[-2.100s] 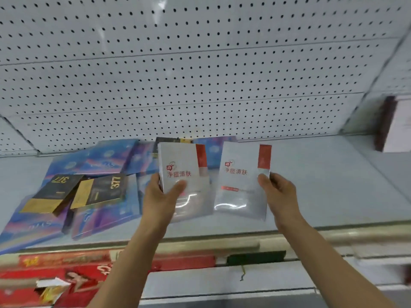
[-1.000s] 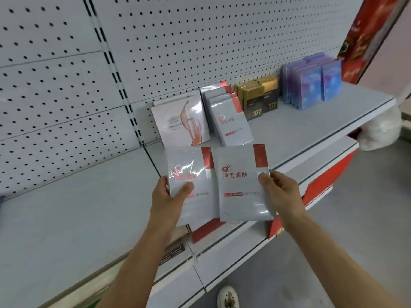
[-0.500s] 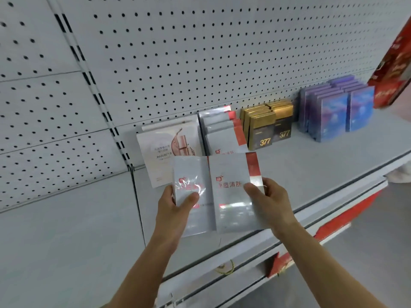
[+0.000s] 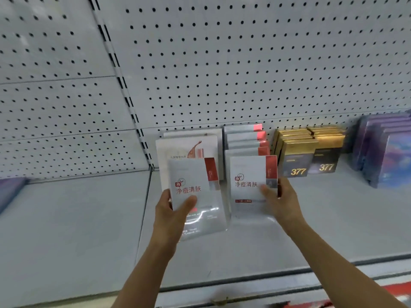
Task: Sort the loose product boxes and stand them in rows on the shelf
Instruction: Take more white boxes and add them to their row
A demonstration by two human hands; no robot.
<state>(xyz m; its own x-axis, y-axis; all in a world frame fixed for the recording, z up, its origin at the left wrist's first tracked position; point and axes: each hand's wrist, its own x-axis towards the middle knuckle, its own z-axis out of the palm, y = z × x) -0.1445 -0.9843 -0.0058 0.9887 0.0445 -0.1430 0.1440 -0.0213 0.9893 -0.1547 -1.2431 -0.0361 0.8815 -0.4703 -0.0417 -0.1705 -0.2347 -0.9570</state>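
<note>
Presently I record two silver-and-red boxes in hand above the grey shelf (image 4: pixel 333 218). My left hand (image 4: pixel 171 215) grips the left box (image 4: pixel 195 196) from its lower left edge, thumb curled across the front face, the box upright and held in front of the white boxes (image 4: pixel 189 147) standing at the far side against the pegboard back wall (image 4: pixel 222 63). My right hand (image 4: pixel 280 201) pinches the right box (image 4: pixel 249 185) at its right edge, thumb on the front; this box stands at the near end of the silver-and-red row (image 4: pixel 244 138), though I cannot tell whether its base touches the shelf. Right of that row stand the black-and-gold boxes (image 4: pixel 309 152) marked 377, in two files, then the purple boxes (image 4: pixel 387 152) further right. One purple box (image 4: pixel 11 190) lies at the far left edge.
</note>
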